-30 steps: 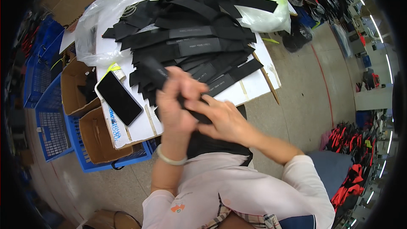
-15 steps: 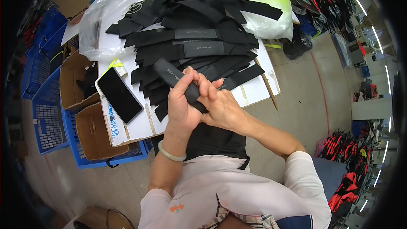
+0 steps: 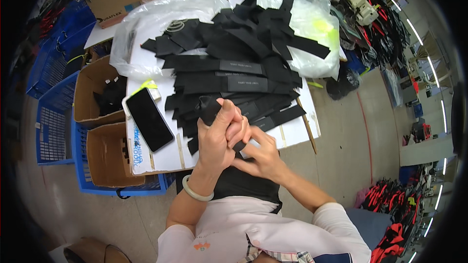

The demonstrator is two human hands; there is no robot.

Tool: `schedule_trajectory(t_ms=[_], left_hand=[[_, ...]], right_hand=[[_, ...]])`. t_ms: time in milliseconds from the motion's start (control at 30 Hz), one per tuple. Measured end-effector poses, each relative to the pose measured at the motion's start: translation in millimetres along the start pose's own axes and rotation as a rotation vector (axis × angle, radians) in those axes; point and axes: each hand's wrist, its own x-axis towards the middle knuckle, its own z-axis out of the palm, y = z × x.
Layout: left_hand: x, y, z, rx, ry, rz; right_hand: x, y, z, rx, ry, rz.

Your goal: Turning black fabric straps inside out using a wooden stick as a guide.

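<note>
A black fabric strip (image 3: 209, 110) is bunched in my left hand (image 3: 217, 139), whose fingers are wrapped round it with the thumb on top. The strip's upper end pokes out above that fist, and a short lower part shows at its right side. My right hand (image 3: 263, 157) grips this lower part, its fingers against those of my left hand. Just beyond both hands, similar black strips (image 3: 195, 85) lie in a layered pile on the white board, some with a grey printed patch (image 3: 247, 84).
A black-screened phone (image 3: 150, 119) lies left of the pile. Clear plastic bags (image 3: 146, 39) flank it. Cardboard boxes (image 3: 111, 152) sit in a blue crate (image 3: 87, 180) at the left. A pointed wooden stick (image 3: 307, 125) juts over the board's right edge.
The strip, earlier lying flat and slanting out of my left hand, is now bunched at its top. My right hand has shifted right and down, and the head view has moved.
</note>
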Motion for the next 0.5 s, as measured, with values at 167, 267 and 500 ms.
schedule_trajectory(t_ms=[167,267,500], left_hand=[[-15,-14,2,0.757,0.075,0.136],[-21,-17,17,0.967,0.003,0.302],[-29,-25,16,0.984,-0.026,0.328]], right_hand=[[1,-13,-57,0.119,0.191,0.112],[49,-40,-66,0.028,0.08,0.081],[37,-28,-44,0.142,0.034,0.066]])
